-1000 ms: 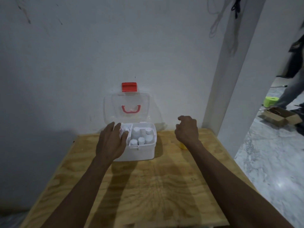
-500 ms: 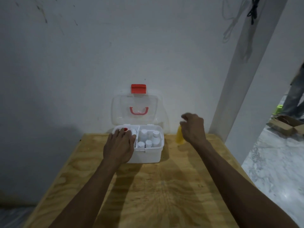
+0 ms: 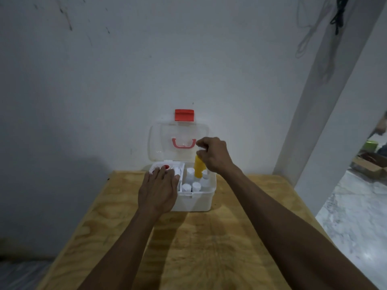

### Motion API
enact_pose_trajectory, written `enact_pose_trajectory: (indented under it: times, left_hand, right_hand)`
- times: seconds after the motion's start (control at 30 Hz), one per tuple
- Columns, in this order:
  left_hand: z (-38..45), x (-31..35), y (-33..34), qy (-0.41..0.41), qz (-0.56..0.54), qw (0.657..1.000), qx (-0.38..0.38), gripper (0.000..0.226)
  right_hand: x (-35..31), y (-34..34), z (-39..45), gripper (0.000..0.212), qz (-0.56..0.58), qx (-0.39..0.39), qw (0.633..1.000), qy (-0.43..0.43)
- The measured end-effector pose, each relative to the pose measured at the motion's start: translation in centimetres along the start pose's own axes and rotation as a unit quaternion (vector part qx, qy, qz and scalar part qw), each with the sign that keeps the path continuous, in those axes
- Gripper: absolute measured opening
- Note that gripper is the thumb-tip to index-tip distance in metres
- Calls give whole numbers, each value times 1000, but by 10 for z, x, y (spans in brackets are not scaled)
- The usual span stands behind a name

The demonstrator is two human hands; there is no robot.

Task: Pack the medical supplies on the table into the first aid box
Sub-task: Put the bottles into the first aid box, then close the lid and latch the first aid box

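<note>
A white first aid box stands open at the far edge of the wooden table, its clear lid with a red handle and red latch leaning against the wall. Several white bottles stand in its right compartment. My right hand holds a yellow bottle upright by its top, over the right compartment. My left hand lies flat on the box's left side, covering that compartment; a red-capped item shows past the fingertips.
A white wall is right behind the box. A white pillar rises at the right. Beyond it, on the marble floor, lie a cardboard box and a green object.
My right hand has carried the yellow bottle leftward from beside the box to above its right compartment. My left hand has stayed on the box's left side.
</note>
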State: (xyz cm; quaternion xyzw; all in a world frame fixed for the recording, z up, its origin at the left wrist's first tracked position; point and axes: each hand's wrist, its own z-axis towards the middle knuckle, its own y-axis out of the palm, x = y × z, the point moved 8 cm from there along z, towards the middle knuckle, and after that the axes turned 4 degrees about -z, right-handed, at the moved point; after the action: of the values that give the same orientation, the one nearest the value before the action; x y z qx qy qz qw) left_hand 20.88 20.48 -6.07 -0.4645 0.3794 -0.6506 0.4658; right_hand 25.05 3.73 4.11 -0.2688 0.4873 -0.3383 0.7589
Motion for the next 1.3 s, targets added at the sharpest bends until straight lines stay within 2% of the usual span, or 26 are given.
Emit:
enact_pose_trajectory:
  times: [0.2, 0.37, 0.53, 0.77, 0.87, 0.97, 1.07, 1.17, 1.3]
  left_hand:
    - [0, 1, 1, -5, -5, 1000, -8, 66]
    - [0, 2, 1, -6, -2, 1000, -12, 57]
    - [-1, 2, 1, -6, -4, 1000, -11, 65]
    - [-1, 1, 2, -8, -1, 1000, -15, 60]
    - [-1, 2, 1, -6, -2, 1000, -13, 65]
    - [-1, 2, 0, -7, -1, 1000, -13, 60]
    - [-2, 2, 1, -5, -2, 1000, -16, 67]
    - [-2, 2, 0, -3, -3, 1000, -11, 69]
    - [-3, 5, -4, 9, 10, 1000, -1, 80]
  right_hand:
    - [21, 28, -2, 36, 8, -40, 999, 33]
    - [30, 42, -3, 38, 21, -69, 996, 46]
    - [35, 46, 0, 38, 26, -81, 995, 50]
    - [31, 37, 4, 34, 52, -80, 994, 50]
    - [26, 27, 9, 25, 42, -49, 997, 33]
    - [10, 4, 19, 21, 40, 47, 998, -2]
    - [-6, -14, 35, 28, 33, 118, 992, -14]
    - [-20, -18, 57, 33, 10, 128, 992, -16]
    - [-21, -10, 79, 38, 18, 85, 996, 33]
